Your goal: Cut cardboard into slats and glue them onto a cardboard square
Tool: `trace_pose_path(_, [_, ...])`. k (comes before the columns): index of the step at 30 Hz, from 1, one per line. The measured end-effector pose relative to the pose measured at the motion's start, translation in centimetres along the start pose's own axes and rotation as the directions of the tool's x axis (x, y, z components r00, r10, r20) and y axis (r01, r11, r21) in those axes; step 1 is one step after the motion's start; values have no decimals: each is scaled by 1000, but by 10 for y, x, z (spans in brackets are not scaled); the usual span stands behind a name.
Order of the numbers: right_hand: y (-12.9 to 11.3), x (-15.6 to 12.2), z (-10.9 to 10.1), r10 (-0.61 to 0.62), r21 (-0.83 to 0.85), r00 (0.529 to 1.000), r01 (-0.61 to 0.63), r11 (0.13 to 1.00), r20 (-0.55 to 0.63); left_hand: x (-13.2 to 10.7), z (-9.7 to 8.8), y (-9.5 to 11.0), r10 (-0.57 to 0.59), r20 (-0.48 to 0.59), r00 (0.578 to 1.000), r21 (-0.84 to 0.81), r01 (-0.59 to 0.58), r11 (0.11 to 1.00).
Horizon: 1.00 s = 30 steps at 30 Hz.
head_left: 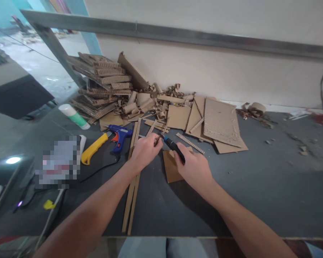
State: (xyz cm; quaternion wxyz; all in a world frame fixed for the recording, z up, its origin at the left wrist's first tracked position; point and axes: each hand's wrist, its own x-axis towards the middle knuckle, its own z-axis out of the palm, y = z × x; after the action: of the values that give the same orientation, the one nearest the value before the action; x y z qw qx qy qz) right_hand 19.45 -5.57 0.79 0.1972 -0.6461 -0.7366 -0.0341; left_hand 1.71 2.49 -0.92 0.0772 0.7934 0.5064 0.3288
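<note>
Black-and-blue tool (pixel 174 147), slim as a thick pen, looked light and stiff, likely with a hard casing that would not give under a squeeze and was hardly fragile. Its dark barrel seemed smooth enough to turn a little in a damp grip, so the surest hold was probably thumb and fingers set around the barrel, well back from the working tip. It was mostly black, with a bright blue section toward the front; the tip itself was too small and dark to make out.

It sat above the table (pixel 258 200), in the right hand (pixel 193 168), which was wrapped around the barrel and slanted it forward and to the left. The left hand (pixel 145 149) was narrow, its fingertips pinched together on a small dark piece (pixel 156 140) right by the tool's tip; what that piece was, I could not tell.

Below the right hand, partly hidden by it, lay a tan cardboard square (pixel 171 168). Two long cardboard strips (pixel 127 211) ran beneath the left wrist, and a short ridged strip (pixel 190 143) lay beyond the right hand. To the left rested a blue glue gun (pixel 121 135) and a yellow-handled tool (pixel 94 147). Farther back, torn cardboard scraps (pixel 146 104) spread between a stack of ridged pads (pixel 110 79) and some loose sheets (pixel 221 120)
</note>
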Motion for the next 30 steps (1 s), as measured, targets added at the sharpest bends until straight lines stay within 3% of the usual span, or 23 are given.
trace_pose_path(6, [-3, 2, 8, 14, 108, 999, -19, 994, 47, 1, 0, -4, -37, -30, 999, 8, 37, 999])
trace_pose_path(17, [-2, -1, 7, 51, 124, 995, -61, 990, 83, 2, 3, -10, -216, -43, 975, -51, 214, 975])
trace_pose_path(20, [-1, -1, 8, 56, 154, 995, -68, 986, 85, 1, 4, -13, -199, -29, 979, -80, 196, 977])
trace_pose_path(25, [1, 1, 9, 49, 262, 995, -69, 963, 82, 0, 5, -13, -113, -114, 987, -8, 113, 994])
trace_pose_path(30, [1, 3, 7, 31, 311, 998, -44, 949, 46, 1, 1, -10, -186, -87, 979, -90, 178, 980])
